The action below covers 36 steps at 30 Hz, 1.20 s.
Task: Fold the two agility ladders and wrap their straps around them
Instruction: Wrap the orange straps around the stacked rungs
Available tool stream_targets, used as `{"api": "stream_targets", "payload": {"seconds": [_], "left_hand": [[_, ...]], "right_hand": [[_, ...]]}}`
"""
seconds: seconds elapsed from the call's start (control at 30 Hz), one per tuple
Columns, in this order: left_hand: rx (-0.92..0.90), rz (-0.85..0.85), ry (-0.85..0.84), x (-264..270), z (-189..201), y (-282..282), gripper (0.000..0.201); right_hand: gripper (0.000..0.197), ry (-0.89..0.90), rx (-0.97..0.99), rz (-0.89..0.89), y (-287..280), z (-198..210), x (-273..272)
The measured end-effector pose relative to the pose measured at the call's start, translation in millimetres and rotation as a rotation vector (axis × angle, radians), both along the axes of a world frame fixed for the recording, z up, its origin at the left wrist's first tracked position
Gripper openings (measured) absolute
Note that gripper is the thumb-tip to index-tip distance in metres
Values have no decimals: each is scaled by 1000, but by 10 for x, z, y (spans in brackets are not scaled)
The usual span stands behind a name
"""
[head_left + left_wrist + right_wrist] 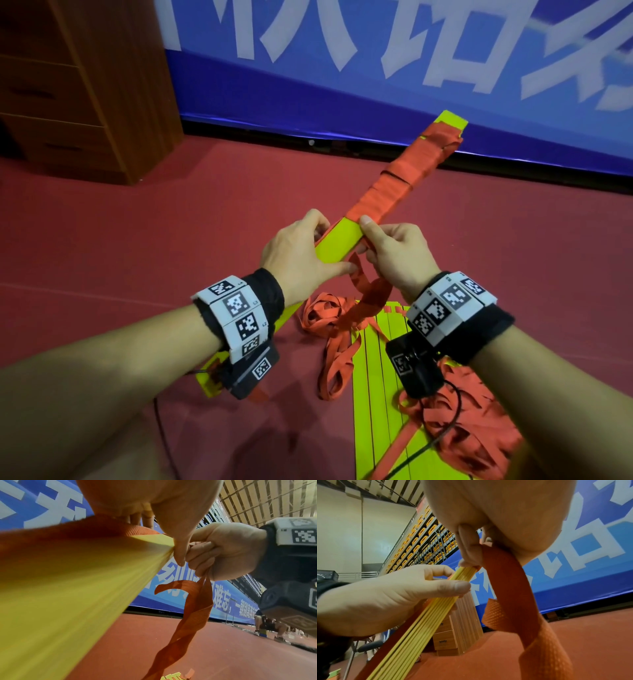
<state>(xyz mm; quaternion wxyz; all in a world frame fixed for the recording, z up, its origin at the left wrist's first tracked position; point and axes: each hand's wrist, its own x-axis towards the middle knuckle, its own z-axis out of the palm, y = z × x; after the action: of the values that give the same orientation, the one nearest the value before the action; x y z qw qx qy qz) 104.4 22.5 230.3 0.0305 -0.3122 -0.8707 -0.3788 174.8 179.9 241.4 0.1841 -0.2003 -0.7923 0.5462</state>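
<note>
Meanwhile, wooden cabinet [85,85] behind; left hand [298,257] gripping folded ladder [337,240], right hand [397,253] pinching strap [370,301].

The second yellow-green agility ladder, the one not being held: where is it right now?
In the head view, the flat yellow-green slatted ladder lies on the red floor below the right hand, with loose orange straps piled along both its sides.

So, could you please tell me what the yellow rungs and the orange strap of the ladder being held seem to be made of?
The yellow rungs look like thin, rigid plastic with a smooth, slightly glossy finish: they stack as flat, straight-edged slats in the left hand. The orange strap looks like woven webbing, probably nylon or polyester: the right wrist view shows a ribbed weave, and it twists limply below the right hand.
</note>
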Motion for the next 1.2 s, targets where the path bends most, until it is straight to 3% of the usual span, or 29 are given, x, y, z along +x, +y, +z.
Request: {"api": "stream_targets", "payload": {"seconds": [0.1,0.27,0.37,0.47,0.67,0.83,1.03,1.2], "left_hand": [[71,-72,-113,-42,-63,-13,59],[111,-115,-345,-183,-112,10,37],[110,-187,-392,-222,-108,3,32],[196,-137,-453,-225,-95,-6,25],[277,29,-218,-181,1,-4,23],[284,71,-108,-126,19,0,24],[91,171,80,-6,103,6,24],[31,117,263,86,124,13,23]], "right_hand": [[54,11,-17,-15,55,-41,1],[53,40,-73,-45,137,-50,31],[53,44,-57,-27,156,-45,49],[52,44,-41,0,141,-42,63],[54,37,-206,53,64,47,69],[70,-86,-164,39,68,83,67],[71,-86,-53,28,32,76,77],[65,15,-43,-26,23,37,49]]}}
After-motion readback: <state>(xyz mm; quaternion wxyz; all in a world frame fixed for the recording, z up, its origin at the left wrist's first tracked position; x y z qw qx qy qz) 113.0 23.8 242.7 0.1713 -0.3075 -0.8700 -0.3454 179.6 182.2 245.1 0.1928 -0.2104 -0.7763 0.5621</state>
